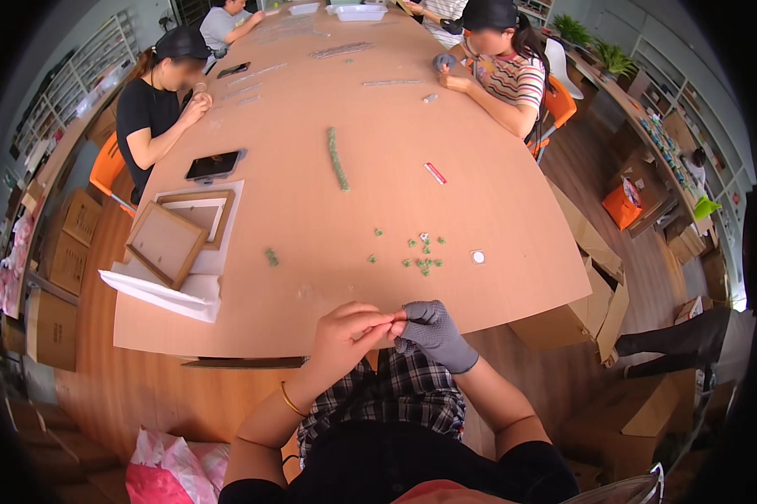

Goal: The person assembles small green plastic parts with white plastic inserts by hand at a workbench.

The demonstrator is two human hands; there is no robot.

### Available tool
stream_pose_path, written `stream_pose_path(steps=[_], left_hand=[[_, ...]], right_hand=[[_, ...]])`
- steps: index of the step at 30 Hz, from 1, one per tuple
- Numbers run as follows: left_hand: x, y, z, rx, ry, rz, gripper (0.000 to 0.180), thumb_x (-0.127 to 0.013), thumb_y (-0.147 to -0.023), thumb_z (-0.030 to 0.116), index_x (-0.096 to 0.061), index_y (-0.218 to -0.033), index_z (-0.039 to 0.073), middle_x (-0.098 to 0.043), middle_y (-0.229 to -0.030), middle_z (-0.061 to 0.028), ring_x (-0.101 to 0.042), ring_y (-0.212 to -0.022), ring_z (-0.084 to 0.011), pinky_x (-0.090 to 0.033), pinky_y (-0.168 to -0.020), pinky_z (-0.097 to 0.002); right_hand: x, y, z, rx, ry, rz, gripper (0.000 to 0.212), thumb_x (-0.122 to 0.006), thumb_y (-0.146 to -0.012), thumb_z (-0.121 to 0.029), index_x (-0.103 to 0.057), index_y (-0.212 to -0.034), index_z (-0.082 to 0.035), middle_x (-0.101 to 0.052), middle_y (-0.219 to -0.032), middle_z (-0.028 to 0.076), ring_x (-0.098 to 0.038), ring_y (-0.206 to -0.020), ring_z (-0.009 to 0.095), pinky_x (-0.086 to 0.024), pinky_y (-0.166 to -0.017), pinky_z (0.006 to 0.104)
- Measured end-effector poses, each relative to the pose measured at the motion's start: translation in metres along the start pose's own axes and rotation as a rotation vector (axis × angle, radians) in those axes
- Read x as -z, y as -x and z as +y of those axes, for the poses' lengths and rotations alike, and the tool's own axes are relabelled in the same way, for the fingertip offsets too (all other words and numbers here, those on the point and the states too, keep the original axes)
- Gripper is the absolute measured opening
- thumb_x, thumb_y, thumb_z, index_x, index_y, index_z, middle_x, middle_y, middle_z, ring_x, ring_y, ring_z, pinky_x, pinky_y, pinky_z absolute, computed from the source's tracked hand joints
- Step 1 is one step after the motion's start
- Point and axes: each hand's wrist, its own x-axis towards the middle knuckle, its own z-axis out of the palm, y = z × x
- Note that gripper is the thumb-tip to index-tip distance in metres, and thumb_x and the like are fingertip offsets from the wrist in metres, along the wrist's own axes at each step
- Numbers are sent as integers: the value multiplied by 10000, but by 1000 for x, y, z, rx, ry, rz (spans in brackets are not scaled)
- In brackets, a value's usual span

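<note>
At the near edge of the table, my left hand [349, 333] is bare, with its thumb and forefinger pinched together. Its fingertips meet those of my right hand [433, 334], which wears a grey fingerless glove and is closed too. Whatever sits between the fingertips is too small to make out. Beyond my right hand lies a loose scatter of small green pieces [425, 263]. A short green cluster [272, 257] rests to the left, and a long green strip [337, 160] lies farther up the table. To the right of the scatter is a small white round item [478, 257].
Wooden frames [167, 244] lie on white sheeting at the table's left edge, near a dark tablet [214, 166]. A red-and-white strip [435, 173] is at the right. Co-workers sit along both far sides. Cardboard boxes [576, 311] stand on the floor at right.
</note>
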Motion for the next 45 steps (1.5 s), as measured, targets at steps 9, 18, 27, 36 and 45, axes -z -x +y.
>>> stream_pose_path(steps=[9,18,27,36,45], left_hand=[[3,6,9,-318,-342,68,182,-750,-764,-39,-670,-908,39,-630,-885,-69,-646,-746,-239,-527,-631,-350],[6,2,-1,-428,-385,153,217,-746,-730,-53,-636,-892,39,-605,-892,-80,-626,-726,-270,-513,-623,-363],[32,19,-21,-48,-292,175,185,-689,-771,-81,-619,-899,32,-631,-904,-98,-620,-810,-276,-511,-715,-350],[50,19,-70,205,-431,55,95,-693,-838,70,-603,-867,62,-603,-897,-92,-626,-855,-305,-519,-744,-410],[130,1,-109,431,-242,254,316,-635,-834,-5,-634,-1147,38,-656,-1103,-148,-651,-960,-330,-525,-806,-413]], right_hand=[[-5,7,1,-56,-81,2,109,-702,-901,-48,-725,-937,53,-697,-798,87,-634,-678,111,-496,-595,231],[-21,-3,-10,-27,-108,20,103,-700,-919,-80,-719,-927,21,-688,-790,53,-620,-682,87,-485,-601,217],[-29,-23,-4,84,-43,138,140,-634,-965,-63,-696,-1063,17,-687,-861,78,-661,-736,126,-532,-651,255],[-41,-92,6,183,614,189,83,-658,-940,-18,-693,-1008,13,-659,-785,16,-608,-678,60,-496,-627,220],[-78,-179,23,589,956,-92,110,-695,-802,-12,-677,-909,7,-660,-820,169,-652,-731,296,-516,-671,344]])
